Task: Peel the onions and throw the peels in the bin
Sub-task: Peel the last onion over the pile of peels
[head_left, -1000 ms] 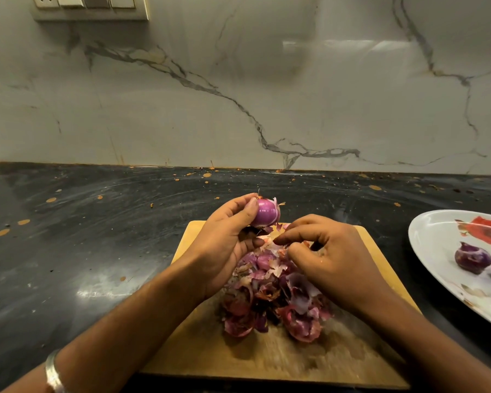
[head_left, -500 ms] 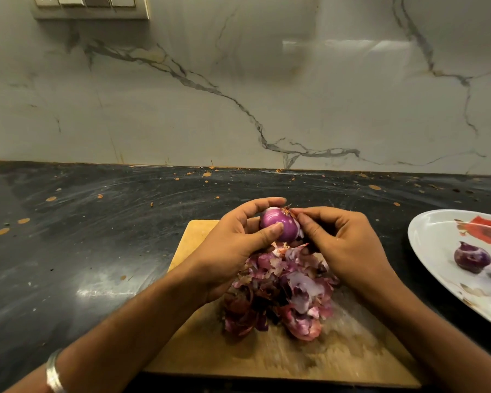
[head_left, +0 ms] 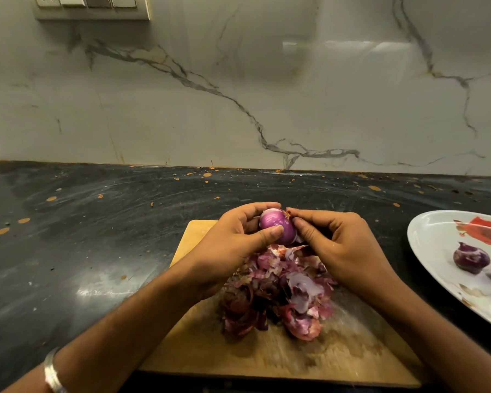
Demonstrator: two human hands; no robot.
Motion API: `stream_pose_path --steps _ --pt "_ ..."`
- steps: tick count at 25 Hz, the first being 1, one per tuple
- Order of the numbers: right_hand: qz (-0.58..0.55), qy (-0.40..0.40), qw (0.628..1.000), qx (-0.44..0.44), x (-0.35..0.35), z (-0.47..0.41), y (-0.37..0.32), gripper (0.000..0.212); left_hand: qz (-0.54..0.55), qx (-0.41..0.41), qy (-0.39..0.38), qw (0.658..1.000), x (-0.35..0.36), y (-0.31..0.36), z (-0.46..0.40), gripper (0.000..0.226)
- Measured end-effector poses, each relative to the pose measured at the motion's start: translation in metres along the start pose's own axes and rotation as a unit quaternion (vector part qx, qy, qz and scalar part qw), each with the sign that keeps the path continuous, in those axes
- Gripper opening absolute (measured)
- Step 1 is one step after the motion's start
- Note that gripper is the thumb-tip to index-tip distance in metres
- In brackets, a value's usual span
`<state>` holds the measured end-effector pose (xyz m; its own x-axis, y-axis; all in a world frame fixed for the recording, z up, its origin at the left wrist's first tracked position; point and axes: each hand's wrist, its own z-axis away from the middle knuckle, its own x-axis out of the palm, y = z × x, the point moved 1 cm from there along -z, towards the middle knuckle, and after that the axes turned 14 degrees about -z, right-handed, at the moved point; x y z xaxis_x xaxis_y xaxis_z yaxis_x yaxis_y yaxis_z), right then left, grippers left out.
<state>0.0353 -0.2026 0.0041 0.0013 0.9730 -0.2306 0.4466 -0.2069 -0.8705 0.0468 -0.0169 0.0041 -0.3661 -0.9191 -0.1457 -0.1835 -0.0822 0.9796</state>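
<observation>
Purple peeled onion (head_left: 278,226), gripped by left hand (head_left: 236,245); its root end pinched by right hand (head_left: 343,245), above heaped purple peels (head_left: 281,293).

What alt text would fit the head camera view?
Left hand grips a purple onion while right hand pinches its tip, above a peel pile on a wooden board; plate at right.

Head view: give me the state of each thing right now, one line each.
Left hand: grips the onion.
Right hand: pinches the onion's dry tip.
Onion: held above the board, mostly peeled.
Peels: piled on the cutting board, not binned.
Cutting board: flat on the counter.
Plate: holds two peeled onions.
</observation>
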Motion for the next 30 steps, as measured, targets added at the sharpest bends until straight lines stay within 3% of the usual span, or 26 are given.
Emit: stream_pose_path --steps 8,16,20,25,28,30 --pt "0.113 0.056 0.99 -0.06 0.005 0.003 -0.003 0.013 -0.017 0.023 -0.004 1.0 0.005 -0.003 0.002 0.043" --pt "0.124 0.091 0.985 -0.074 0.008 0.004 -0.008 0.014 0.01 0.03 -0.013 0.999 0.007 -0.005 0.002 0.043" --pt "0.086 0.083 0.992 -0.042 0.008 0.001 -0.004 0.014 -0.004 0.02 0.005 1.0 0.006 -0.004 0.001 0.042" --pt "-0.022 0.018 0.999 0.021 0.016 -0.002 0.003 0.031 0.016 0.004 0.018 1.0 0.003 -0.004 -0.002 0.042" --pt "-0.149 0.007 0.986 0.078 0.009 -0.004 0.002 0.026 0.041 -0.006 0.001 0.999 0.001 -0.003 -0.002 0.043" --pt "-0.145 0.009 0.986 0.082 0.006 -0.005 0.003 0.025 0.045 -0.005 -0.001 0.999 0.001 -0.002 -0.003 0.044"
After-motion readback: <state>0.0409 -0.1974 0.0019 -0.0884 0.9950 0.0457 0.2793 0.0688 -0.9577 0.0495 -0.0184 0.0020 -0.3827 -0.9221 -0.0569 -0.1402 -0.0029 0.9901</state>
